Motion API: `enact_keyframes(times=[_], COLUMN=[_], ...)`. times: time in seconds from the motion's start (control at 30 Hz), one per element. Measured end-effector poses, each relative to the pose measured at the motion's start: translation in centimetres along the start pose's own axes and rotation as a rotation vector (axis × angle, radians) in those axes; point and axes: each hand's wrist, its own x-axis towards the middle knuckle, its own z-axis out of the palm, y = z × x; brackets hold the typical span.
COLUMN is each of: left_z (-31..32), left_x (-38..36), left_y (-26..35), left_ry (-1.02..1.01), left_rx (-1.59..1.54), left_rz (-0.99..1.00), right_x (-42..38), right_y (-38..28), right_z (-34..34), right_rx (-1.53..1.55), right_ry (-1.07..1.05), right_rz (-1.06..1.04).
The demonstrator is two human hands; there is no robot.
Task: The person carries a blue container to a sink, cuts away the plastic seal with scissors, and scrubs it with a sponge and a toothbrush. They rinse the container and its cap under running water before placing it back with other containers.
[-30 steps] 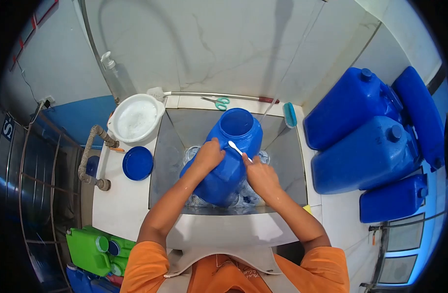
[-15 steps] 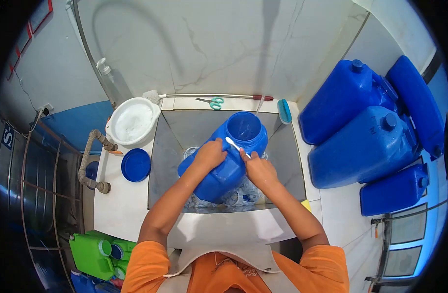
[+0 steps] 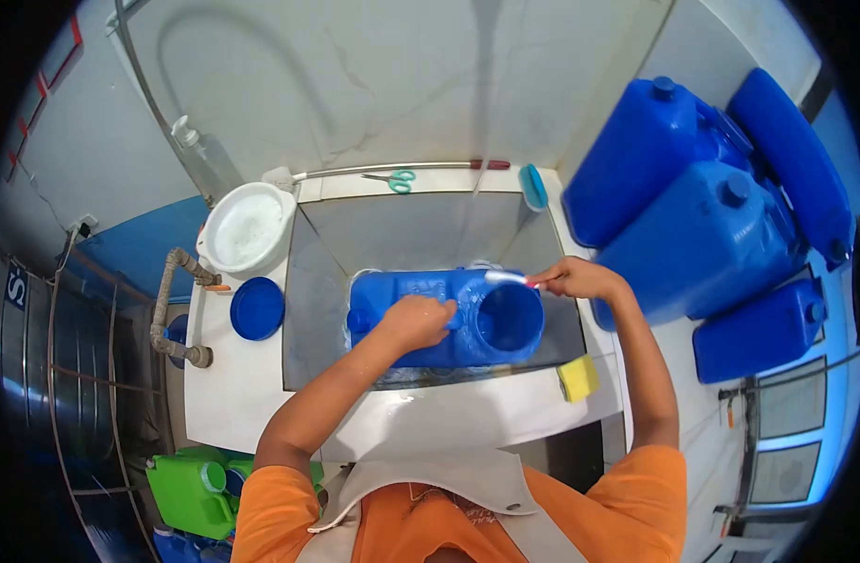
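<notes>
Orange sleeves at 6 o'clock, both arms reaching forward. Yellow sponge [image 3: 578,377] on the counter [image 3: 467,413] edge at 4 o'clock. Blue jerrycan [image 3: 430,317] lying on its side in the steel sink [image 3: 328,281], round mouth facing 3 o'clock. Left hand [image 3: 413,321] closed on the jerrycan's handle area, pressing it down. Right hand [image 3: 572,278] pinched shut on a white toothbrush [image 3: 507,277], bristle end touching the rim of the mouth. Blue lid [image 3: 257,308] on the counter at 9 o'clock; white basin [image 3: 245,228] beyond it. Scissors [image 3: 395,178] and blue scrub brush [image 3: 532,186] on the back ledge at 12 o'clock. Stacked blue jerrycans [image 3: 702,235] at 2 o'clock.
</notes>
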Motion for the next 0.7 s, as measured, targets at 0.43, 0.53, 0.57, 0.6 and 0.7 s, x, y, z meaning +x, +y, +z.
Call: enact_keyframes(times=[0.43,0.53,0.57,0.6,0.7], left_z=[1.1,0.5,1.6,2.4,4.0], left_x=[-0.7,-5.3,-5.4,-5.2,-3.9], left_y=[7.2,4.0,3.4,2.9,4.3], left_ry=[0.326,0.372,0.281,0.189,0.280], left_rx=[-0.036,0.113,0.116,0.124,0.079], left_rz=[0.260,0.179,0.158,0.143,-0.010], right_x=[-8.6,-10.9,-10.1,-9.7,-7.8], right_y=[0.5,-1.8,-1.6,-2.4,-5.8], right_z=[3.1,6.4,7.6,8.6,12.0], right_rx=[-0.347,-0.248,-0.221,-0.124,-0.072], right_ry=[0.098,0.395,0.560,0.564,0.512], right_rz=[0.232,0.212,0.031,-0.025,-0.094])
